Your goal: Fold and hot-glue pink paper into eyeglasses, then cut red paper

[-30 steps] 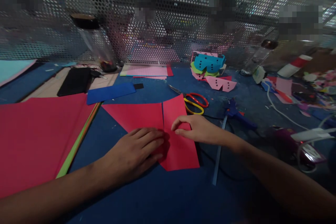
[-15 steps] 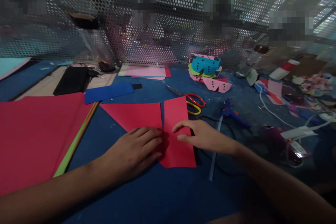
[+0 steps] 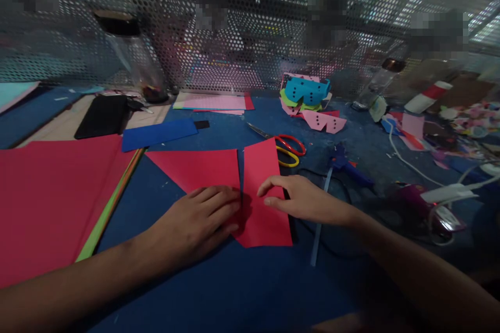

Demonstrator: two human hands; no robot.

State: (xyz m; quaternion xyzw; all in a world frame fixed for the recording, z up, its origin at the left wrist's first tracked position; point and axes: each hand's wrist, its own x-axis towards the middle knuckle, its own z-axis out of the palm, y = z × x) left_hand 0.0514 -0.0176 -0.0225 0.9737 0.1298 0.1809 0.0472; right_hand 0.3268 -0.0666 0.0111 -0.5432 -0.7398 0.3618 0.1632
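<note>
A folded red paper [image 3: 203,169] lies on the blue table [image 3: 219,291] in front of me, with two flaps meeting at a narrow gap in the middle. My left hand [image 3: 195,221] lies flat on the left flap, fingers stretched toward the gap. My right hand [image 3: 300,199] rests on the right flap, fingers loosely curled, fingertips pressing the paper beside the gap. Neither hand grips anything.
A stack of red and green sheets [image 3: 54,192] lies at the left. Red-and-yellow scissors [image 3: 285,146] and a blue glue gun [image 3: 346,164] sit behind the paper. Cut paper shapes [image 3: 310,101], a black phone [image 3: 100,116], a blue strip [image 3: 158,133] and cables lie before a perforated metal screen [image 3: 250,26].
My right hand has slid slightly down and right along the right flap. The left hand stays pressed on the left flap. The view has shifted a little.
</note>
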